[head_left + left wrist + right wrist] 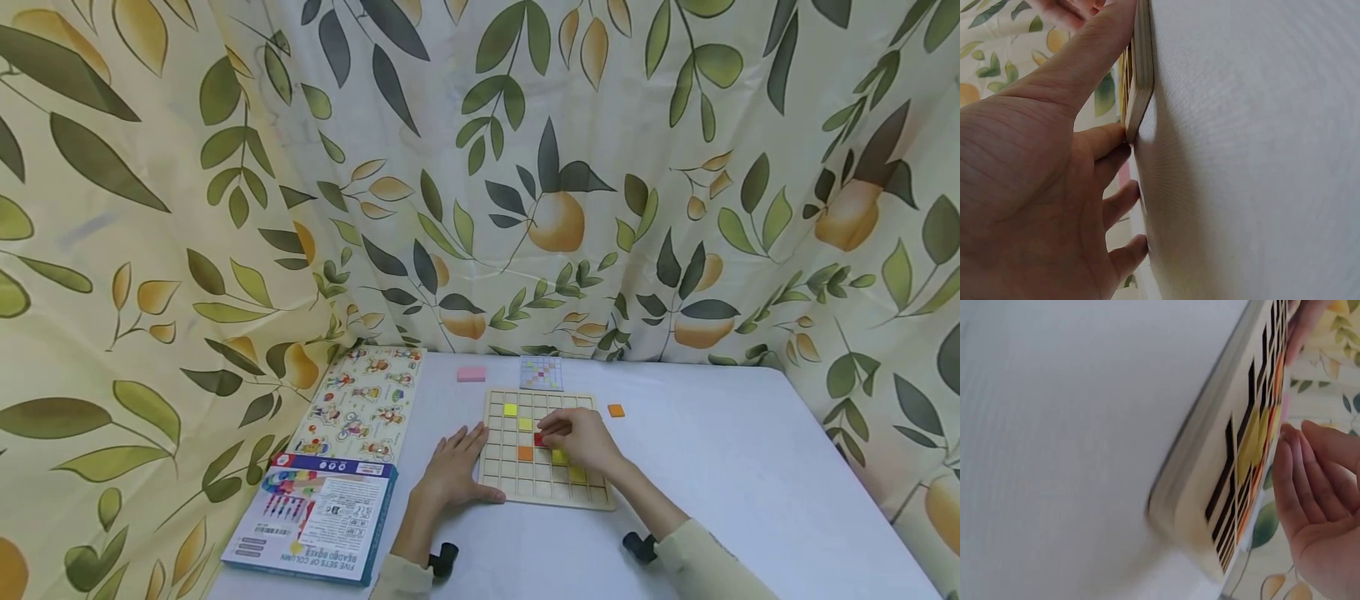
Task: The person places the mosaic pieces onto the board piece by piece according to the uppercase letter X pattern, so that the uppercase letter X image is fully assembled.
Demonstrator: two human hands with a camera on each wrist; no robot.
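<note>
My left hand (453, 468) is spread at the left side of a wooden grid board (498, 485). Its fingertips reach the board's left edge, while the thumb (1094, 53) lies along the near edge. Over the middle of the board, my right hand (583, 437) has thumb and fingertips brought together at a red square tile (538, 439), partly covering it. Yellow tiles (511, 410) run diagonally across the grid, some half hidden by that hand. An orange tile (525, 453) lies in a cell left of the diagonal.
A loose orange tile (616, 411) lies right of the board. Behind it are a patterned card (542, 373) and a pink block (472, 374). At left, a boxed set (315, 521) overlaps a sheet with cartoon figures (360, 400). Leaf-print curtain (465, 208) encloses the white table (720, 450).
</note>
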